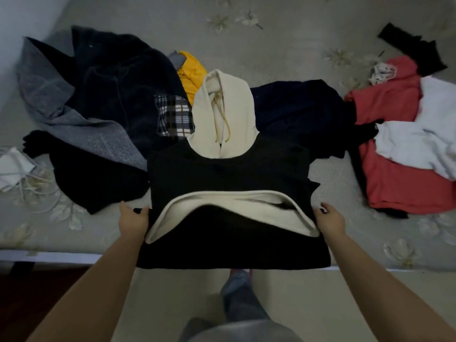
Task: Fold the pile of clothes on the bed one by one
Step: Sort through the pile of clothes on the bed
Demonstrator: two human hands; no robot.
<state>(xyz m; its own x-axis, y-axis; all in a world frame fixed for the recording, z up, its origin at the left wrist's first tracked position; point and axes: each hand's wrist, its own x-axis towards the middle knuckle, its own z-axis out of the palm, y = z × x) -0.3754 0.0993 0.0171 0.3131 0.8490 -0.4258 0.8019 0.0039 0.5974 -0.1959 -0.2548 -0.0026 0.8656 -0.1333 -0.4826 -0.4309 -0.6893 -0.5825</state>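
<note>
The left hand [133, 219] and right hand [329, 218] each curl fingers round a side edge of the black hoodie [229, 174], which lies between them on the bed [296, 40]. Its cream lining gapes; uneven lifting would likely skew the fold.

The view is dim and flat, with soft, even light and no glare. The black hooded sweatshirt with cream lining [229, 174] loses nearly all fold detail in darkness. Faint shadows sit under the garments on the pale grey floral bed cover [283, 45]. Wide-angle distortion bends the bed's edge, and the corners look smeared and soft.
</note>
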